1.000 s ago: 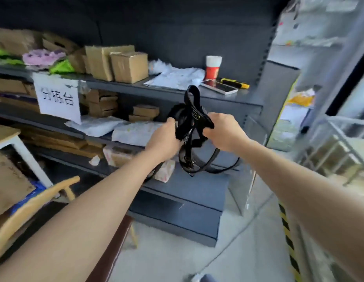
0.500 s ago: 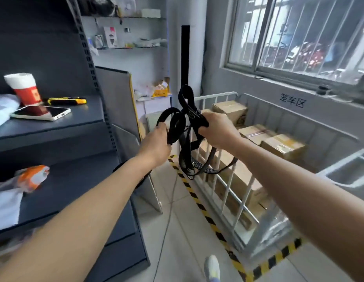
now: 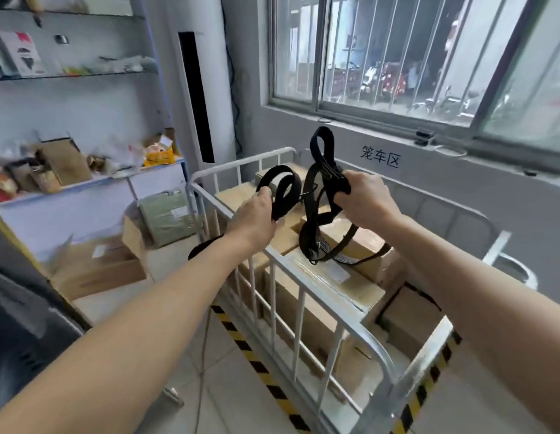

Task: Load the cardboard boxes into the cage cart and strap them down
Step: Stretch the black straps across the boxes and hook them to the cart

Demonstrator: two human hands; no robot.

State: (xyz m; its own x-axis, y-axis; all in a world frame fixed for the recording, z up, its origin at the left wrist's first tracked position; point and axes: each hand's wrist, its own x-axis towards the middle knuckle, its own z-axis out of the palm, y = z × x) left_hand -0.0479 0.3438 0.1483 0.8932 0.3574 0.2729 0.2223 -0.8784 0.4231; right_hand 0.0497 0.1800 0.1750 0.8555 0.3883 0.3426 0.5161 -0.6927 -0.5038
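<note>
Apparently the loading is mostly done: cardboard boxes (image 3: 332, 286) already fill the white cage cart (image 3: 306, 278) under the window, though a few boxes sit on the floor to the left, and I cannot tell whether those belong. What remains is the strapping: the left hand (image 3: 253, 219) and right hand (image 3: 363, 198) each grip a loop of the tangled black strap (image 3: 316, 195) above the cart, not yet laid over the load.
</note>
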